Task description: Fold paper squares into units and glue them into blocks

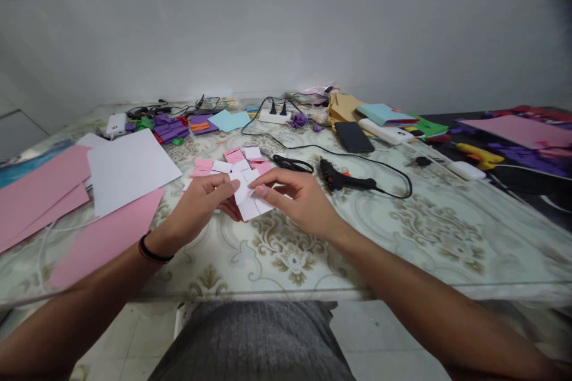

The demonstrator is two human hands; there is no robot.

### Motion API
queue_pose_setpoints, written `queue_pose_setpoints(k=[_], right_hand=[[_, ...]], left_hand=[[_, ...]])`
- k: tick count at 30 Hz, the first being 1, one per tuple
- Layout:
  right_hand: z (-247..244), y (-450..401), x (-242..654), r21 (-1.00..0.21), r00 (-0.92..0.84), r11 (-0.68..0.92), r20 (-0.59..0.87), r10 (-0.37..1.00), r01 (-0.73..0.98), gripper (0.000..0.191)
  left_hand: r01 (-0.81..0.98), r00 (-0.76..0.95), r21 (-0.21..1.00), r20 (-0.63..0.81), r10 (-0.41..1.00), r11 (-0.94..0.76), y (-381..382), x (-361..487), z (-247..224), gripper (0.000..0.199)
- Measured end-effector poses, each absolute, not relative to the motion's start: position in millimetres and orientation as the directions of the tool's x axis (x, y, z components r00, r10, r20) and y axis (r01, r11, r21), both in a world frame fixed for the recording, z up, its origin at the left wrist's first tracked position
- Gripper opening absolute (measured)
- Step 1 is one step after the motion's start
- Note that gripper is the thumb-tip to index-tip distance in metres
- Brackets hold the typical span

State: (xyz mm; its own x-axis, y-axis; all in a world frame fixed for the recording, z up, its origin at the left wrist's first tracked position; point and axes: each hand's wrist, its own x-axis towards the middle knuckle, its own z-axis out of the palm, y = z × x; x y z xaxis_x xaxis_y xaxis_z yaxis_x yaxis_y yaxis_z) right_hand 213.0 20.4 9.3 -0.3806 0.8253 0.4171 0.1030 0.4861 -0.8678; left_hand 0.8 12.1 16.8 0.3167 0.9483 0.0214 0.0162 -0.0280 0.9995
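Observation:
Between my two hands is a small white folded paper piece (256,207) with dark lines on it and a pink edge beneath. My left hand (205,199) pinches its left side, thumb on top. From the right, my right hand (297,196) grips its upper part between thumb and fingers. Just behind the hands lie several pink and white folded paper pieces (235,156) on the patterned tablecloth (295,256). Scissors with black handles (292,163) rest beyond my right hand. To the right of them a black glue gun (346,180) lies on its side, its cable looping away.
White sheets (134,169) and pink sheets (44,190) cover the left side. At the back are purple paper strips (170,128), a power strip (274,115) and a black phone (354,136). A yellow glue gun (480,156) lies far right. Cables cross the table.

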Motion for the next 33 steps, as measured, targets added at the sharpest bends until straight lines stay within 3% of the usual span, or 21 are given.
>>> queue_pose_setpoints(k=[8,13,17,27,33], right_hand=[[1,22,215,-0.878,-0.331,0.479,0.456,0.826,-0.014,0.019],[2,22,213,-0.857,-0.265,0.513,0.486,0.833,0.040,0.019],[4,23,212,-0.848,-0.249,0.526,0.497,0.831,0.064,0.015],[10,21,213,-0.733,-0.286,0.674,0.628,0.724,0.097,0.008],[10,19,215,-0.727,-0.257,0.680,0.643,0.721,0.090,0.015]], left_hand=[[0.143,0.303,0.971,0.142,0.942,-0.192,7,4,21,0.033],[0.218,0.251,0.934,0.226,0.941,-0.282,6,3,15,0.027],[0.153,0.159,0.913,0.355,0.921,-0.378,5,2,13,0.043],[0.367,0.269,0.739,0.497,0.825,-0.565,1,1,17,0.007],[0.438,0.271,0.586,0.637,0.722,-0.682,1,1,21,0.015]])
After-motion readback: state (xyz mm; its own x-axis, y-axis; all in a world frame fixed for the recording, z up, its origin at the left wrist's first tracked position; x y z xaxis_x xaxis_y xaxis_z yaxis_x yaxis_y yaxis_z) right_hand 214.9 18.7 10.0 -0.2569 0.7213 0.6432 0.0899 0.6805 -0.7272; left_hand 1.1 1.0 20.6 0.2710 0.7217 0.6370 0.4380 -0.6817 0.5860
